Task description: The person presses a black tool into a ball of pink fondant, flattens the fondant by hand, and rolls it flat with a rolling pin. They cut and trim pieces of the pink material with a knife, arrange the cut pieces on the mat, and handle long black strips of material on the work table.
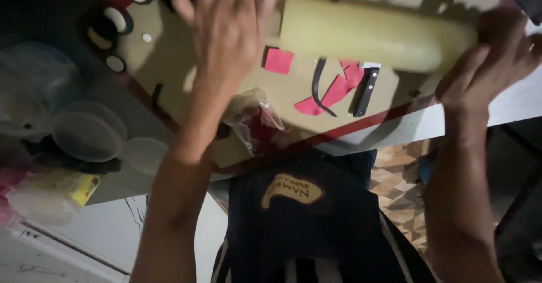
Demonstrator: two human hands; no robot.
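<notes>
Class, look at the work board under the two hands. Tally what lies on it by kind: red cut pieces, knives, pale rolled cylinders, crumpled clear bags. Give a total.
Red cut pieces: 2, a small red square and a larger red scrap
Knives: 1, black-handled knife
Pale rolled cylinders: 1, pale cylinder, with the left hand and right hand at its ends
Crumpled clear bags: 1, clear bag
Total: 5

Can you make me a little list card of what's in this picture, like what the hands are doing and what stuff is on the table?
left hand: open, fingers spread, at one end of the pale yellow roll
right hand: gripping the roll's other end
table: tan board top
red scraps: lying flat below the roll
knife: black handle, beside the scraps
plastic bag: crumpled, near the table edge
clear tubs: off to the side
</notes>
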